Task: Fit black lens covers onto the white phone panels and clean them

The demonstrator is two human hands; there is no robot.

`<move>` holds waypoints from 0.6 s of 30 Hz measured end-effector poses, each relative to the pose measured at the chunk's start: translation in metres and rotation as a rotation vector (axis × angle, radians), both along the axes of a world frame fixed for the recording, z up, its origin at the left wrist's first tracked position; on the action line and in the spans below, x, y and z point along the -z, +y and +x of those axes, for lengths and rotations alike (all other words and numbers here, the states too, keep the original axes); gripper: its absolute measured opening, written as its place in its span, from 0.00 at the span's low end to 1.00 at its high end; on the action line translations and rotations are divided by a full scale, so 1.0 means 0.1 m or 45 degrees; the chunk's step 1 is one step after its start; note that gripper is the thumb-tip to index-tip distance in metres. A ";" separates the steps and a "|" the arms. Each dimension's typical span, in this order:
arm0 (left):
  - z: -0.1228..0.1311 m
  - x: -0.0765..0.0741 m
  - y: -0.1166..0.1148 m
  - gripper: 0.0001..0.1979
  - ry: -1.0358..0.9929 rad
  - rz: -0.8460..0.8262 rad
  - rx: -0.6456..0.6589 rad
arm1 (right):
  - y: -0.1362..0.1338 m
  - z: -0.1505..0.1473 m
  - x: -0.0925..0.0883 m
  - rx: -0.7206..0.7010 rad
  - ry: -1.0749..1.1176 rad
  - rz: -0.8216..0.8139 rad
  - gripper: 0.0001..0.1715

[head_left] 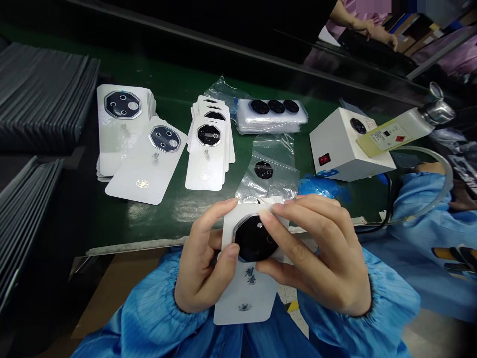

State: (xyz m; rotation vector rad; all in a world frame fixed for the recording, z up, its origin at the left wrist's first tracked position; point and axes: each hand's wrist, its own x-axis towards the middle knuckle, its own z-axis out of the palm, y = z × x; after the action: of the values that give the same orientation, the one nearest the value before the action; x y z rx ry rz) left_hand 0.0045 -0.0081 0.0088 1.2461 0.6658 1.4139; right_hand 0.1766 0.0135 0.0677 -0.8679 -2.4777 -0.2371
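Observation:
Close to my body I hold a white phone back cover [242, 298] with dark lettering and a round emblem. A black camera lens plate [253, 243] sits at its upper part inside a silvery octagonal rim. My left hand [208, 263] grips the cover's left edge, the thumb beside the lens plate. My right hand [320, 253] is closed around the right side, with a fingertip on the plate's top edge and the thumb at its lower right. Just beyond lies a clear plastic bag [276, 149] with a loose black lens plate [264, 170] on it.
White back covers lie in a left stack [122, 132] and a fanned middle pile [204, 164]. Lens plates in a clear pack [272, 117] lie behind. To the right, a bottle [402, 132] tilts over a white switch box [346, 144]. Dark trays [44, 94] stand left; co-workers' arms [357, 25] show right.

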 end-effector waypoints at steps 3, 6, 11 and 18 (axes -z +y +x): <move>-0.02 0.00 0.00 0.22 0.044 0.018 -0.019 | 0.01 -0.01 -0.01 -0.038 0.002 -0.026 0.22; -0.03 0.01 0.00 0.22 0.038 0.015 -0.001 | 0.03 -0.01 -0.02 -0.115 -0.032 -0.087 0.24; -0.03 0.04 -0.01 0.23 -0.006 -0.007 0.040 | 0.06 0.00 -0.03 -0.219 -0.041 -0.087 0.26; -0.03 0.03 0.01 0.15 0.000 -0.003 -0.137 | 0.00 0.00 -0.06 -0.229 -0.124 0.000 0.23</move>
State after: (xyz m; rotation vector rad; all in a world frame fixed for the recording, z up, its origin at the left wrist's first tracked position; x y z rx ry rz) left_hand 0.0020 -0.0075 0.0060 1.2234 0.7436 1.5006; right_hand 0.1766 0.0134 0.0738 -0.6416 -2.6269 -0.2215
